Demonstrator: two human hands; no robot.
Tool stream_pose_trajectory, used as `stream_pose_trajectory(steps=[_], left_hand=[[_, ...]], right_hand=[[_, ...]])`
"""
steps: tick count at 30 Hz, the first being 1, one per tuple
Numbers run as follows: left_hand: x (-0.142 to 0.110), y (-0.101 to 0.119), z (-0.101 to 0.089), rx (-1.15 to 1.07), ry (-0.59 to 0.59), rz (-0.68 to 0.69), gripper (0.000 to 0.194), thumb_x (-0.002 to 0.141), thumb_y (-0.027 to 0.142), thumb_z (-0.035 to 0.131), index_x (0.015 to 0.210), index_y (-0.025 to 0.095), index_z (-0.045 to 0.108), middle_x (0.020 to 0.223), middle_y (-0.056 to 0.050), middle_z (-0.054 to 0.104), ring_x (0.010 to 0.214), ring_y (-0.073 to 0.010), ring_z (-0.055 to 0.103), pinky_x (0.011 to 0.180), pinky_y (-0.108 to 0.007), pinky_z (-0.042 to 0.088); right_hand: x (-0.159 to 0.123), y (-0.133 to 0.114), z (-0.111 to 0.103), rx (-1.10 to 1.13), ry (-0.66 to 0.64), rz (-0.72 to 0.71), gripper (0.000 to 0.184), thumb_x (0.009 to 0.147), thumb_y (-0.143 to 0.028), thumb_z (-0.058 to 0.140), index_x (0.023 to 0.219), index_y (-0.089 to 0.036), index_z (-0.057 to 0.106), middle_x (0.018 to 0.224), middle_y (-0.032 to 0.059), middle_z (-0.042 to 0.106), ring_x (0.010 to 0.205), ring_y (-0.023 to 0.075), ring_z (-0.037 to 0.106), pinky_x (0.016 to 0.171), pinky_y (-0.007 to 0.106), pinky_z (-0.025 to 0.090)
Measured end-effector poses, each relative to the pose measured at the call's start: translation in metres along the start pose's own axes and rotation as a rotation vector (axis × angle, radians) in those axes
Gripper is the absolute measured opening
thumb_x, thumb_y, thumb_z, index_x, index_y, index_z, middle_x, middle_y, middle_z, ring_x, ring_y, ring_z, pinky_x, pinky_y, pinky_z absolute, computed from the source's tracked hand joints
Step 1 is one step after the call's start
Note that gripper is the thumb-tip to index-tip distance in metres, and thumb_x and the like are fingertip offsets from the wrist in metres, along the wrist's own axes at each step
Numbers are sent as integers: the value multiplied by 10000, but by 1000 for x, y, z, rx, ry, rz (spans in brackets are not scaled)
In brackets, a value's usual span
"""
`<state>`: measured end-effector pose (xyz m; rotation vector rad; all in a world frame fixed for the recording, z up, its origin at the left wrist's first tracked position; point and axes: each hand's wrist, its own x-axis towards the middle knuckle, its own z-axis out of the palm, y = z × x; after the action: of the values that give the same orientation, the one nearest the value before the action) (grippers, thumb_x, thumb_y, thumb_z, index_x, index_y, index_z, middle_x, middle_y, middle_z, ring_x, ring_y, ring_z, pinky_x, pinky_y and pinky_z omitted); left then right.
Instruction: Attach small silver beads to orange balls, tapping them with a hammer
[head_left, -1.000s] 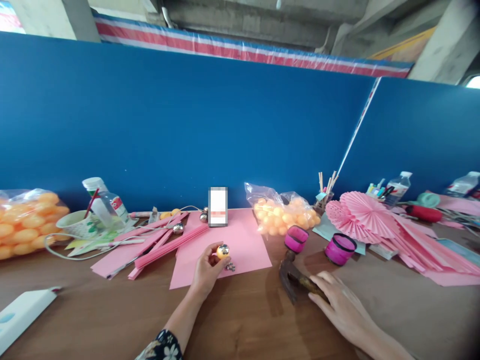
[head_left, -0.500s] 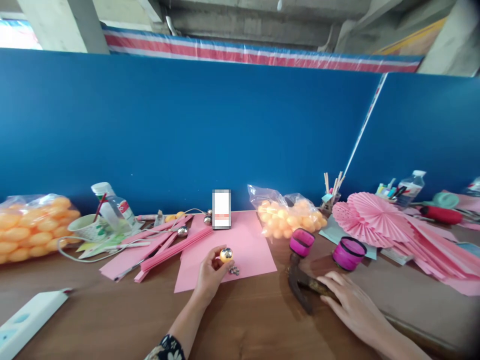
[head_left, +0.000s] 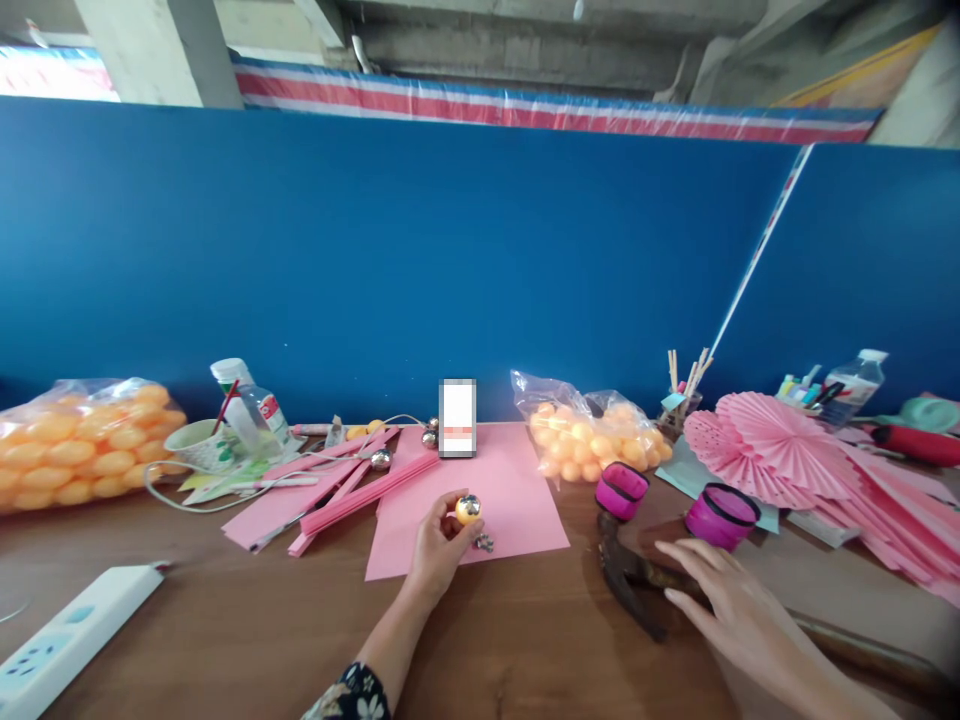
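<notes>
My left hand (head_left: 441, 555) is closed on a small ball (head_left: 469, 510), orange below and shiny silver on top, held over the front part of a pink paper sheet (head_left: 517, 500). Just beside its thumb is a cluster of small metallic pieces (head_left: 484, 543); whether the hand touches them I cannot tell. On the right, a claw hammer (head_left: 626, 578) lies on the brown table, its handle running under my right hand (head_left: 731, 605). That hand hovers over or rests lightly on the handle, fingers stretched out and apart. Two magenta bands with black edging, one near (head_left: 622, 488) and one farther right (head_left: 721, 515), stand beyond the hammer.
Bags of orange balls stand at left (head_left: 90, 450) and centre right (head_left: 592, 440). Pink paper strips (head_left: 367, 495), silver balls (head_left: 381, 460) and a phone-like upright device (head_left: 457, 420) sit behind my left hand. A power strip (head_left: 82, 625) lies front left; pink paper fans (head_left: 780, 450) lie right.
My right hand has loosened from the hammer handle, its fingers now straighter and lifted. The left hand still holds the ball. The whole view has shifted slightly.
</notes>
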<state>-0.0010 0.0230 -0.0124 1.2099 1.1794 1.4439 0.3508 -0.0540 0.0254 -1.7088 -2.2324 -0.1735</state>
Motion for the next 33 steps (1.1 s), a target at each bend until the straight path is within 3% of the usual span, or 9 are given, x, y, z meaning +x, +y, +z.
stream_pose_trajectory(steps=[4, 6, 9, 11, 15, 18, 24, 27, 33], left_hand=[[-2, 7, -1, -6, -13, -8, 485, 602, 303, 676, 1033, 143, 520, 740, -9, 587, 536, -77, 527, 524, -207, 454], [-3, 12, -1, -28, -33, -12, 477, 622, 297, 659, 1046, 141, 505, 759, -11, 583, 562, -80, 532, 546, -209, 456], [-4, 17, -3, -49, -58, -29, 492, 646, 285, 636, 1089, 142, 475, 752, -5, 571, 594, -88, 538, 563, -208, 458], [-5, 18, -5, -55, -59, -44, 518, 647, 283, 635, 1114, 145, 457, 768, -7, 572, 609, -96, 546, 566, -211, 465], [-4, 15, -6, -63, -48, -39, 527, 651, 271, 635, 1128, 150, 448, 874, -33, 576, 677, -107, 567, 627, -228, 484], [-3, 12, -6, -77, -47, -18, 545, 665, 254, 625, 1167, 171, 429, 886, -25, 568, 686, -98, 564, 653, -228, 484], [-3, 10, -5, -107, -63, -48, 586, 678, 247, 621, 1217, 178, 401, 812, -4, 564, 640, -80, 552, 639, -220, 479], [-4, 14, -4, -118, -29, -80, 600, 665, 268, 638, 1212, 181, 409, 809, -4, 569, 644, -86, 562, 649, -232, 486], [-9, 31, 0, -60, 10, -104, 524, 736, 390, 560, 1189, 155, 444, 662, 6, 567, 609, -108, 573, 633, -254, 494]], right_hand=[[21, -68, -14, 90, 64, -64, 339, 788, -296, 495, 1124, -249, 503, 1083, 61, 547, 995, 218, 515, 861, 353, 424], [35, -112, -13, 198, 17, -147, 330, 788, -263, 512, 1118, -255, 498, 1080, 51, 544, 1004, 205, 497, 883, 342, 408], [59, -165, 5, 329, -39, -232, 353, 767, -215, 541, 1114, -258, 491, 1037, 38, 556, 958, 201, 500, 874, 352, 402], [77, -183, 23, 397, -30, -203, 332, 767, -172, 517, 1092, -233, 494, 1012, 45, 560, 947, 199, 498, 850, 340, 410], [105, -186, 55, 423, -21, -121, 367, 730, -41, 427, 1065, -177, 484, 986, 74, 554, 932, 185, 504, 820, 318, 412], [110, -178, 68, 451, -46, -90, 303, 748, -46, 412, 1012, -168, 498, 945, 69, 560, 877, 171, 521, 781, 297, 418], [97, -172, 67, 490, -64, -148, 132, 820, -253, 494, 929, -186, 527, 878, 50, 572, 821, 177, 521, 726, 282, 404], [96, -171, 64, 424, -72, -183, 69, 824, -224, 492, 850, -188, 545, 828, 39, 565, 786, 170, 513, 690, 266, 391], [98, -173, 67, 335, -57, -179, 109, 837, -197, 467, 770, -199, 553, 766, 35, 556, 753, 177, 509, 658, 266, 373]])
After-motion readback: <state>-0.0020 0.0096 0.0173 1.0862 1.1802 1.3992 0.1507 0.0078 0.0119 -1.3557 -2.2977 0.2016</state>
